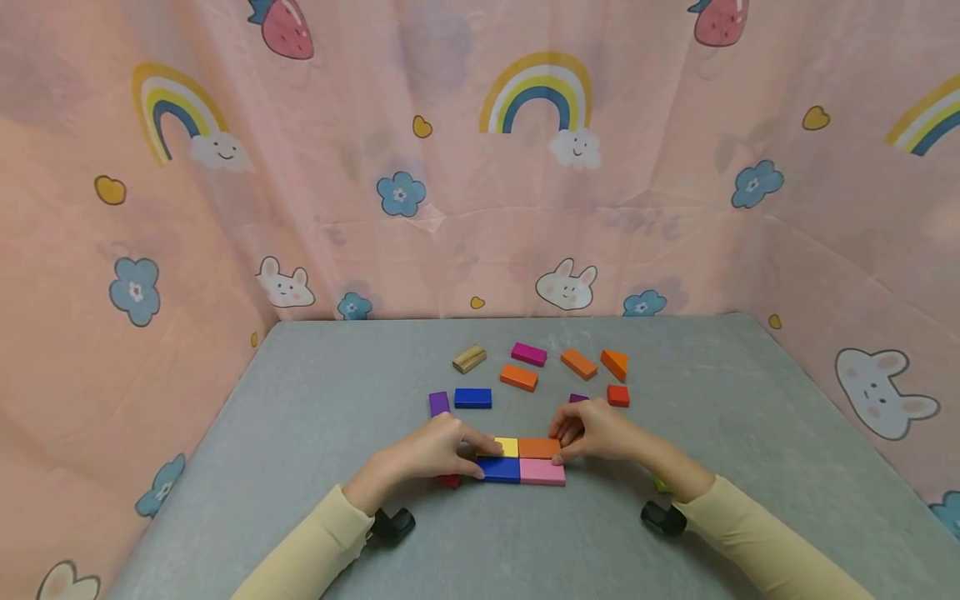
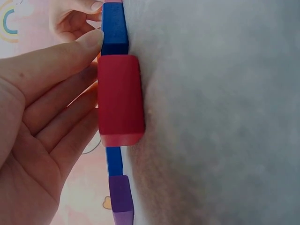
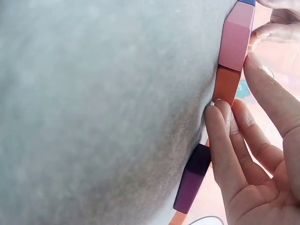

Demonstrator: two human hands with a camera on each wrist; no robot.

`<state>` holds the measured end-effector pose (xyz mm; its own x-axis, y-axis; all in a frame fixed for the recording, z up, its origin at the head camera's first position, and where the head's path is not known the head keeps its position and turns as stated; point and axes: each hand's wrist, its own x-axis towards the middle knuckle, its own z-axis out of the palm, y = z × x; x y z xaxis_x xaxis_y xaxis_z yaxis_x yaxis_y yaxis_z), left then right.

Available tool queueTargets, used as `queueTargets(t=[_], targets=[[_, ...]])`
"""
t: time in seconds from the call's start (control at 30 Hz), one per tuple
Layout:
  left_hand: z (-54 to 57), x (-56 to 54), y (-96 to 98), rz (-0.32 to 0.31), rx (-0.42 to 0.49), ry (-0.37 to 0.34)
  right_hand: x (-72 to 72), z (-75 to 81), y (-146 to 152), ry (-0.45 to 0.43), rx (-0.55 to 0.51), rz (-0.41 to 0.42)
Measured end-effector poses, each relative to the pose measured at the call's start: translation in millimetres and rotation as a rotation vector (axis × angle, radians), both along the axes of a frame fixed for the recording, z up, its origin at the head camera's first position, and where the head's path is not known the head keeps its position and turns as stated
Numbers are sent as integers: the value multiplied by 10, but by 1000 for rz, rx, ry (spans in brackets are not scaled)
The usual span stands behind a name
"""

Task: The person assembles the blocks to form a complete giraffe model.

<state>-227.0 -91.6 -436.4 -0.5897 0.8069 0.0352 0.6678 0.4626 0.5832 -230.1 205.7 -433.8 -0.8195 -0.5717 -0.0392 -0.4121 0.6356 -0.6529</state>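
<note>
Four-sided flat rectangle of blocks lies on the grey table: a yellow block (image 1: 509,446) and an orange block (image 1: 538,448) behind, a blue block (image 1: 500,471) and a pink block (image 1: 542,472) in front. My left hand (image 1: 427,448) reaches from the left, index finger on the yellow block, thumb at the blue block's left end. From the other side my right hand (image 1: 603,429) pinches the orange block's right end, thumb in front and bent fingers behind. A red block (image 2: 121,98) stands close below the left hand, partly hidden in the head view.
Behind the hands lie a second blue block (image 1: 473,398), a purple block (image 1: 438,403), a wooden-coloured block (image 1: 469,358), a magenta block (image 1: 528,354), an orange triangle (image 1: 614,364), a small red block (image 1: 618,396) and more orange blocks. A green block (image 1: 661,484) shows under the right forearm.
</note>
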Motion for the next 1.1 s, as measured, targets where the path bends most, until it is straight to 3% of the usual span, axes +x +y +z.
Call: queueTargets(t=[1.1], targets=[[24,6,17,8,-25,1,26,19,-2,25,-4,39]])
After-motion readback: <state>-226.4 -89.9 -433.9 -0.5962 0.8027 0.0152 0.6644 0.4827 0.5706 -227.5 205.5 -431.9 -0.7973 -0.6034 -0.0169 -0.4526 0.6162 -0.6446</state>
